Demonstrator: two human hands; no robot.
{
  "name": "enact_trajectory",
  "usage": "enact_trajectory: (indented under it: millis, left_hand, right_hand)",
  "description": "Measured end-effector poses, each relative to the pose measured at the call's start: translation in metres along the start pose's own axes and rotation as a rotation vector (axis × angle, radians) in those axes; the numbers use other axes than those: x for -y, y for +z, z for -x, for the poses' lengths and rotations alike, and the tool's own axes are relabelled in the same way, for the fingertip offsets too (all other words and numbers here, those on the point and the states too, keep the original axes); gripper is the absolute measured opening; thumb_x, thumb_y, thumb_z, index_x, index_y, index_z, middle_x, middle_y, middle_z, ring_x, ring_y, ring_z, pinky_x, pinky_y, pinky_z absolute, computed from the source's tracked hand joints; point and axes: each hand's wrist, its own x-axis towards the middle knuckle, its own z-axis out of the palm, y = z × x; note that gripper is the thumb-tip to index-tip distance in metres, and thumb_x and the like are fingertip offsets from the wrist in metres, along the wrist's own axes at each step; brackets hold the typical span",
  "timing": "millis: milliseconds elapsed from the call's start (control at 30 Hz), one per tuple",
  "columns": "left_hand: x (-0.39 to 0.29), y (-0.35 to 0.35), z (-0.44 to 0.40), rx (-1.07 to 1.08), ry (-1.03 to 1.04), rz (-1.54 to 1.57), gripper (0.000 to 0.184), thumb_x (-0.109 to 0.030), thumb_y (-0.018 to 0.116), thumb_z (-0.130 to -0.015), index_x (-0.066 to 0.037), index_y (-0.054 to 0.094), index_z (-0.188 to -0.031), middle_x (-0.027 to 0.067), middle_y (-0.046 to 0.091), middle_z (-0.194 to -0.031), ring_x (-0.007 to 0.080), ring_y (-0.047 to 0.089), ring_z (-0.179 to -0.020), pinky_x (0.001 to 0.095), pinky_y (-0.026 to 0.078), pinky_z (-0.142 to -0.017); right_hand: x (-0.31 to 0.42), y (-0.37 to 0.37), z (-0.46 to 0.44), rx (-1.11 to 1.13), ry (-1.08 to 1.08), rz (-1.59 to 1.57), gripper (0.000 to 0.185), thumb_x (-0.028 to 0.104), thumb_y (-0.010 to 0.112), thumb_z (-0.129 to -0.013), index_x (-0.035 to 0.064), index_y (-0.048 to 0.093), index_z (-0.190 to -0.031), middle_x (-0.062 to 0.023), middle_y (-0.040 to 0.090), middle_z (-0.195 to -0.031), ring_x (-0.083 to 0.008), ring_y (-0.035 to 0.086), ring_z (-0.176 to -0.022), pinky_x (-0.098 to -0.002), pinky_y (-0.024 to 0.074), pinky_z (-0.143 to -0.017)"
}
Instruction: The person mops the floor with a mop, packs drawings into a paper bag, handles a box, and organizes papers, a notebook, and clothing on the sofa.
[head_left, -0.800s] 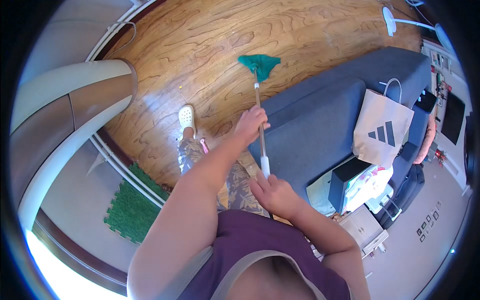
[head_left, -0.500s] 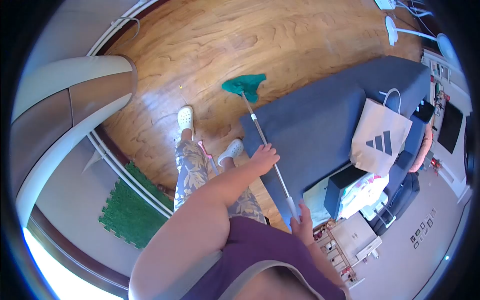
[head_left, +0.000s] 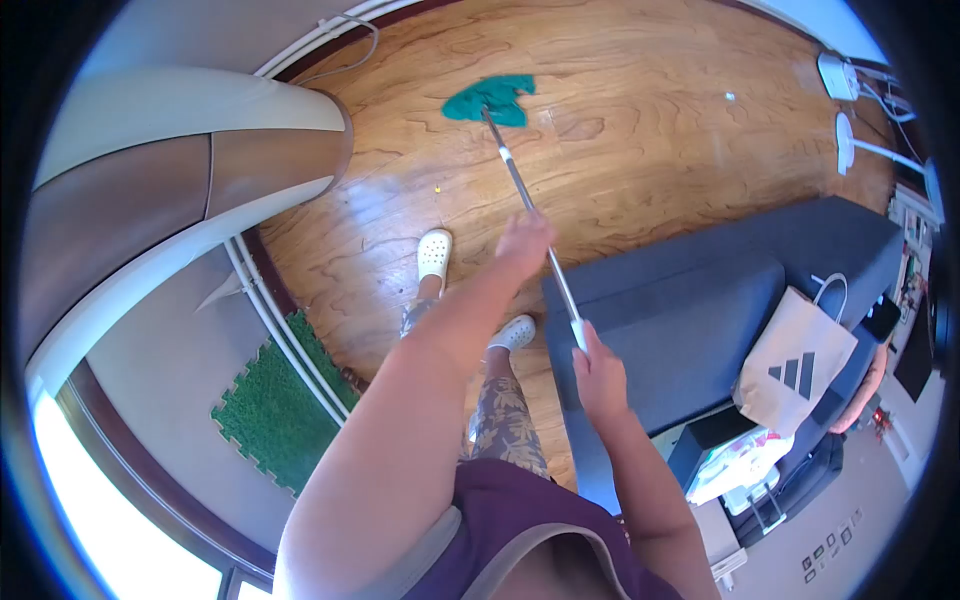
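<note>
A mop with a metal pole point(head_left: 564, 284) runs from my body out over the wood floor. Its teal cloth head point(head_left: 490, 101) lies spread on the boards, in front of my feet. Partway down the pole, my left hand point(head_left: 525, 243) is wrapped round the metal, slightly blurred. My right hand point(head_left: 599, 378) is closed round the pale grip at the pole's upper end, near the edge of the grey sofa point(head_left: 680, 310).
A large brown and cream rounded piece point(head_left: 190, 165) stands at the left. A paper bag point(head_left: 797, 360) and a dark box point(head_left: 712, 437) rest on the sofa. Green turf tiles point(head_left: 275, 405) lie lower left. A small yellow bit point(head_left: 437, 189) is on the floor.
Both hands have pushed the mop forward, so its teal head lies farther out across the floor. My right arm is now more extended. The view has shifted, with the sofa lower and farther right.
</note>
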Motion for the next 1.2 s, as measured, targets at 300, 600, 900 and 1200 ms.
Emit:
enact_trajectory:
  millis: [300,600,900,1200]
  left_hand:
    - [0.091,-0.005,0.033,-0.069,-0.197,-0.011,0.04,-0.015,0.045,-0.089,-0.008,0.043,-0.128,0.0112,0.033,-0.144,0.0248,0.016,-0.141,0.0503,0.018,-0.111]
    - [0.126,-0.01,0.048,-0.022,-0.197,-0.035,0.043,-0.026,0.047,-0.092,-0.008,0.042,-0.13,0.0151,0.028,-0.146,0.0277,0.014,-0.141,0.0505,0.016,-0.112]
    - [0.198,-0.031,0.023,-0.131,-0.357,0.0,0.042,-0.004,0.044,-0.084,-0.017,0.049,-0.124,0.0044,0.023,-0.15,0.0265,0.014,-0.141,0.0502,0.015,-0.113]
    - [0.079,0.055,0.137,-0.163,-0.157,0.168,0.04,-0.03,0.059,-0.084,-0.004,0.051,-0.114,0.0158,0.042,-0.13,0.0421,0.022,-0.135,0.0507,0.022,-0.108]
  right_hand:
    - [0.039,0.054,-0.042,0.329,0.149,-0.732,0.047,0.009,0.058,-0.089,0.001,0.044,-0.133,-0.0074,0.063,-0.104,-0.0102,0.054,-0.089,-0.0248,0.0448,-0.079]
    - [0.075,0.053,-0.051,0.393,0.304,-0.966,0.04,0.012,0.049,-0.095,0.0127,0.047,-0.135,0.0037,0.043,-0.061,-0.0036,0.037,-0.044,-0.0208,0.0307,-0.039]
    - [0.113,0.096,-0.107,0.368,0.051,-0.674,0.041,0.015,0.047,-0.096,0.0132,0.044,-0.137,0.0027,0.044,-0.063,-0.0049,0.039,-0.052,-0.0223,0.0359,-0.047]
    - [0.028,0.067,0.037,0.275,-0.042,-0.401,0.037,0.009,0.05,-0.093,0.0074,0.051,-0.13,-0.0029,0.054,-0.07,-0.0066,0.047,-0.062,-0.0245,0.0426,-0.055]
